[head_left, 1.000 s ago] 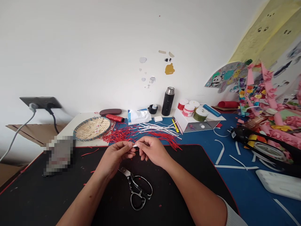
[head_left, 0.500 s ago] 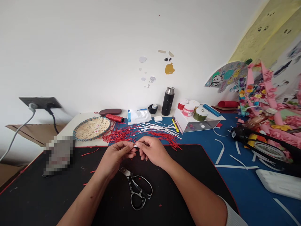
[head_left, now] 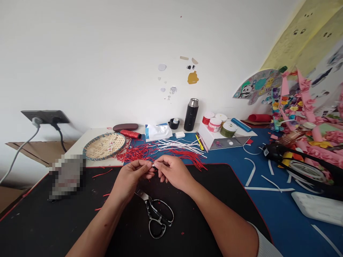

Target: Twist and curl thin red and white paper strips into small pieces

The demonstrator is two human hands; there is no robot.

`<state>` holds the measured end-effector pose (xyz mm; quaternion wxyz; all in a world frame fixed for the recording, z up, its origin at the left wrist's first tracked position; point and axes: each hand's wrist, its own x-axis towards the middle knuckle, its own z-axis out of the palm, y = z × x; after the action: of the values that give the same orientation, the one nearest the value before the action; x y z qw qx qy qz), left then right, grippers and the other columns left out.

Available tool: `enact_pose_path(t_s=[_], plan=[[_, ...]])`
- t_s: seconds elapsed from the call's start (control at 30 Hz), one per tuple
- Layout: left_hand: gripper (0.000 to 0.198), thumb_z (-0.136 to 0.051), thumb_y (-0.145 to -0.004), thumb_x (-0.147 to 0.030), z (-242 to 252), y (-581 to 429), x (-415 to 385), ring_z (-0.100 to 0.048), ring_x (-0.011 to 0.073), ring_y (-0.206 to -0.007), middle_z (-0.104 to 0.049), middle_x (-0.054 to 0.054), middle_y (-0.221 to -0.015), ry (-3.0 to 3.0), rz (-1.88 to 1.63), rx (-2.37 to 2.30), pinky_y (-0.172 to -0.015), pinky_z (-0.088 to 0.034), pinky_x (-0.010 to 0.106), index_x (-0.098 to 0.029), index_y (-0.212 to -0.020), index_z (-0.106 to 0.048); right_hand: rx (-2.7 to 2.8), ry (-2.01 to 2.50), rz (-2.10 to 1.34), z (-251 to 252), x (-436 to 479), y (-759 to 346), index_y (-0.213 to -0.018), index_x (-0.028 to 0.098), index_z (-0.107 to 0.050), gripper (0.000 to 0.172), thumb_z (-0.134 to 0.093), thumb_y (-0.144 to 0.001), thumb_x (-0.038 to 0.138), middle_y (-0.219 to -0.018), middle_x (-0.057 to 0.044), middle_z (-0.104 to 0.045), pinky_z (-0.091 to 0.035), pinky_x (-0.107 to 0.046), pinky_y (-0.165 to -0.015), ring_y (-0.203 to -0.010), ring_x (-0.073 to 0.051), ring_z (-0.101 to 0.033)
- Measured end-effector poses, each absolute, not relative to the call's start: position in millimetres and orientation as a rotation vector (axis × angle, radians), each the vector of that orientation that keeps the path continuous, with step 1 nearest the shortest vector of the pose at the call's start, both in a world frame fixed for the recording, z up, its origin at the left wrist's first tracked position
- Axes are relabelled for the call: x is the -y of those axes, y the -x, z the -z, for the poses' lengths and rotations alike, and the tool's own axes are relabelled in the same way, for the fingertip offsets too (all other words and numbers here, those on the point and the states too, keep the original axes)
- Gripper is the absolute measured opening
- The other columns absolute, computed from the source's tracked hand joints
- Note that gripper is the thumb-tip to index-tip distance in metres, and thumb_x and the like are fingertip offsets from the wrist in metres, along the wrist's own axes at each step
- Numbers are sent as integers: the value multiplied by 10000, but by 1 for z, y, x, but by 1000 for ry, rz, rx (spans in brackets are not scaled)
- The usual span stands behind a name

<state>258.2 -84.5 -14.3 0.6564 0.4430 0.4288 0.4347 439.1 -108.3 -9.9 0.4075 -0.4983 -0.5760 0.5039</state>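
Above the black mat [head_left: 203,214], my left hand [head_left: 136,172] and my right hand [head_left: 170,170] meet in a pinch. Between the two sets of fingertips shows a bit of a thin white cord [head_left: 153,165]; most of it is hidden by the fingers. Scissors with black handles [head_left: 157,217] lie on the mat just below my hands. Beyond my fingers are a bunch of white cords [head_left: 179,145] and loose red cords [head_left: 136,152], with more red cords [head_left: 194,157] to the right.
A woven basket [head_left: 91,156] and a spool of red cord [head_left: 130,134] stand at the back left. Along the wall are a tissue pack [head_left: 158,132], a black flask [head_left: 191,116] and ribbon rolls [head_left: 228,129] on a white box. White strips [head_left: 269,189] and a black glue gun [head_left: 274,152] lie right.
Both hands stay pinched together in nearly the same place. Less of the white cord shows between the fingertips now, and the right fingertips sit a touch nearer the left.
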Motion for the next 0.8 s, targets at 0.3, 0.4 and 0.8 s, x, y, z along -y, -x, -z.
enact_pose_path(t_s=[0.3,0.4,0.8], plan=[[458,-988,-575,-538,13,-259,86,-685,142,-589,-785,46,-700,-1050,-995,-990,-597,-554,238,-160,-740,-788,1485,1237,-1240,16,108,-440,-936,180,-691,168,-594,-1032,278,-644,36,-636,-438,-177,-459,-499,-89,-611],[448,-982,-592,-537,15,-260,87,-685,140,-589,-781,43,-693,-1060,-1000,-986,-598,-557,232,-163,-738,-785,1496,1250,-1225,16,107,-440,-942,184,-694,161,-593,-1030,273,-646,37,-639,-442,-176,-468,-506,-89,-616],[438,-1017,-570,-483,13,-260,87,-715,147,-664,-785,51,-747,-943,-954,-884,-658,-600,222,-158,-771,-803,1449,1243,-1274,12,107,-439,-905,180,-663,165,-582,-1023,264,-635,41,-625,-427,-174,-424,-486,-96,-604]])
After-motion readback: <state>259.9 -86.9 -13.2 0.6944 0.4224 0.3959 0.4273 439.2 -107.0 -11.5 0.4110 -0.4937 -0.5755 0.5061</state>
